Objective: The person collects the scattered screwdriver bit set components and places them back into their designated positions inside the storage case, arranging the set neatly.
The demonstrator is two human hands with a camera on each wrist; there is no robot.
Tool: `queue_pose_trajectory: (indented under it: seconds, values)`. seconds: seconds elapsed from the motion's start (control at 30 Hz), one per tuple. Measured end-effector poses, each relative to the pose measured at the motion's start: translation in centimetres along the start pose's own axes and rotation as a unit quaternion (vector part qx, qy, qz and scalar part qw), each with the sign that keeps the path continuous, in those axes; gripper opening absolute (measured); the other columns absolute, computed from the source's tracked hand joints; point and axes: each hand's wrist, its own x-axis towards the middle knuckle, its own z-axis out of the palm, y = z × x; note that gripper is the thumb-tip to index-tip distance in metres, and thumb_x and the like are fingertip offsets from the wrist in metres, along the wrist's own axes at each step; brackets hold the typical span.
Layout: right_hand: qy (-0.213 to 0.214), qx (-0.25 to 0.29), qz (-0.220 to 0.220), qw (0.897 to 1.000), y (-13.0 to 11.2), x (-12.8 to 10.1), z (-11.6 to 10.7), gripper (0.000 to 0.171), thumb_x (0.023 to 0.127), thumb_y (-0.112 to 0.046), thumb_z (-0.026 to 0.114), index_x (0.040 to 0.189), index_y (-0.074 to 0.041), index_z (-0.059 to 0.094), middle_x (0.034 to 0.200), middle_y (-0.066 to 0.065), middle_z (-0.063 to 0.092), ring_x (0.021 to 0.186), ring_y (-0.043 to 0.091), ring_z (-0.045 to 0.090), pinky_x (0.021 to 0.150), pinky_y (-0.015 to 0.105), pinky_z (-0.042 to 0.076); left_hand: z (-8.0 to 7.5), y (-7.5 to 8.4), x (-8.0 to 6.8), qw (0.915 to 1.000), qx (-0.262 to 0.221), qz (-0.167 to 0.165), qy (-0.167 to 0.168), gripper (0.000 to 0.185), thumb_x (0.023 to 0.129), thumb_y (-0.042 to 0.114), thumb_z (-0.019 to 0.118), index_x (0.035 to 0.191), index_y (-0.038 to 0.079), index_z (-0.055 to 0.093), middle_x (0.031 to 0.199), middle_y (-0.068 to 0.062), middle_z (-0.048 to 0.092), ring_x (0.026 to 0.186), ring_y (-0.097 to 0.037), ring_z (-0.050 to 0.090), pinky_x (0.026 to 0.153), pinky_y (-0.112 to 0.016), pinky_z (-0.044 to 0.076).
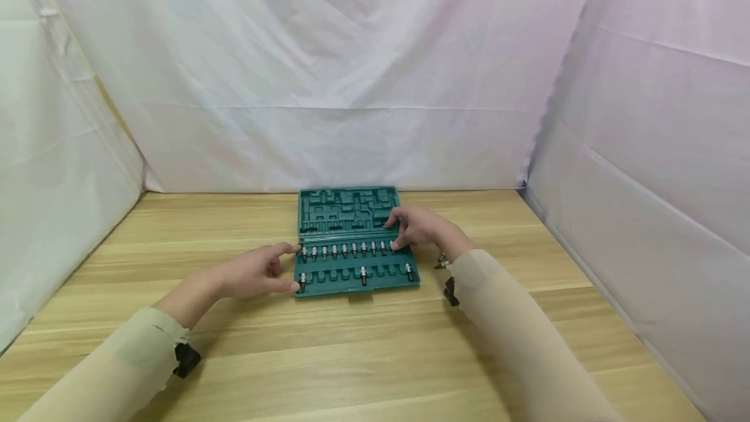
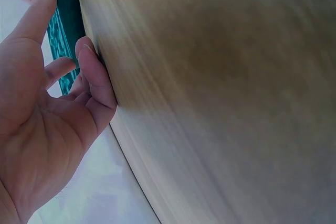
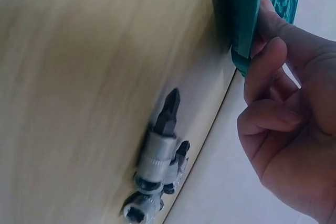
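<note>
An open green tool case (image 1: 351,213) lies on the wooden table (image 1: 375,357). Its near half holds a row of several silver bit sockets (image 1: 348,250), and a front row has three more. My left hand (image 1: 266,270) is at the case's left edge, with index finger and thumb stretched out and touching it. In the left wrist view the left hand (image 2: 47,103) lies spread beside the case (image 2: 65,3). My right hand (image 1: 413,226) pinches the case's right edge near the hinge. The right wrist view shows the right hand (image 3: 294,108) with curled fingers on the case (image 3: 244,3).
A few loose bit sockets (image 1: 442,261) lie on the table just right of the case, close under my right wrist, and they show large in the right wrist view (image 3: 160,145). White cloth walls (image 1: 351,83) close in the table at the back and both sides.
</note>
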Motion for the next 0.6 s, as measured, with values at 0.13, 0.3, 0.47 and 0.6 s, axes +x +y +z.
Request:
queue_pose_trajectory:
  seconds: [0.13,0.3,0.47,0.6]
  values:
    - [0.016,0.010,-0.021,1.000,0.7,-0.3,0.5,0.047,0.098,-0.016,0.086,0.143,-0.012,0.071,0.094,0.008,0.071,0.078,0.020,0.065,0.073,0.033,0.054,0.3,-0.1,-0.1,1.0000,-0.004,-0.003,0.001,0.091,0.101,0.050,0.079,0.169,0.006,0.037,0.112,-0.006,0.065,0.103,-0.019,0.061,0.092,-0.043,0.054]
    - [0.030,0.026,-0.015,0.999,1.2,-1.1,1.1,0.050,0.100,-0.020,0.084,0.148,-0.016,0.070,0.101,0.008,0.069,0.082,0.021,0.064,0.072,0.034,0.055,0.4,-0.1,-0.1,1.0000,-0.005,-0.002,0.000,0.091,0.102,0.050,0.078,0.170,0.006,0.037,0.110,-0.006,0.064,0.099,-0.019,0.059,0.088,-0.041,0.052]
    - [0.035,0.016,-0.014,0.999,1.2,-1.2,1.1,0.050,0.101,-0.023,0.083,0.149,-0.018,0.068,0.103,0.007,0.069,0.085,0.021,0.066,0.074,0.034,0.056,0.3,-0.1,-0.1,1.0000,0.002,0.005,0.003,0.090,0.103,0.049,0.077,0.170,0.005,0.036,0.109,-0.005,0.064,0.097,-0.018,0.059,0.086,-0.040,0.052]
    - [0.033,0.008,-0.012,0.999,0.9,-1.1,1.1,0.051,0.101,-0.023,0.083,0.149,-0.017,0.068,0.103,0.006,0.070,0.086,0.020,0.067,0.075,0.034,0.057,0.1,-0.2,-0.2,0.9999,0.010,0.006,0.007,0.091,0.103,0.049,0.077,0.172,0.005,0.035,0.105,-0.005,0.063,0.095,-0.018,0.058,0.084,-0.038,0.051]
